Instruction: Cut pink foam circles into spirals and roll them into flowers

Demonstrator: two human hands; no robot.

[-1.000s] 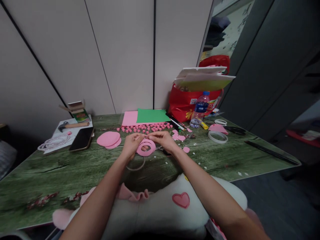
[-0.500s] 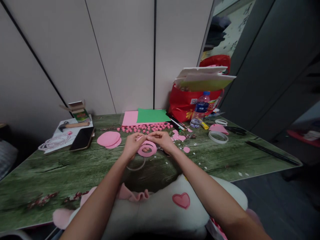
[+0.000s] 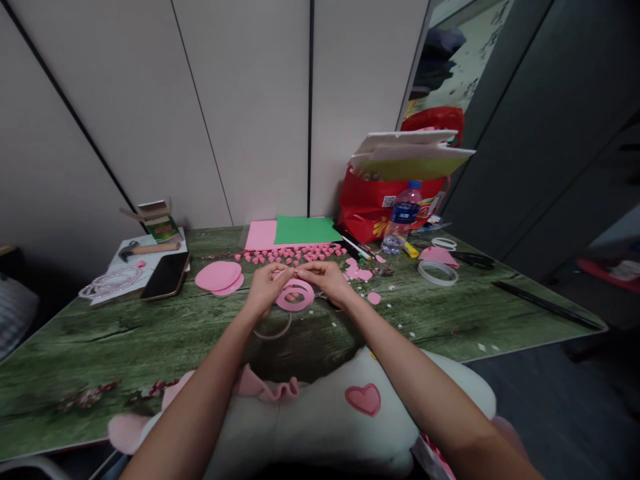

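Hands meet over the desk (image 3: 125, 347) middle. Left hand (image 3: 263, 288) and right hand (image 3: 325, 280) each have grip pressed together on the far rim of the pink foam ring (image 3: 295, 295), fingertips nearly touching, likely to keep the floppy rim steady. Ring's near edge rests on the desk. Pink discs (image 3: 219, 277) sit just left, small pink hearts (image 3: 290, 255) along the far edge, tape roll (image 3: 438, 273) toward the right edge.

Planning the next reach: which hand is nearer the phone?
Left. The left hand sits right of the phone; the right hand is farther right, beyond it.
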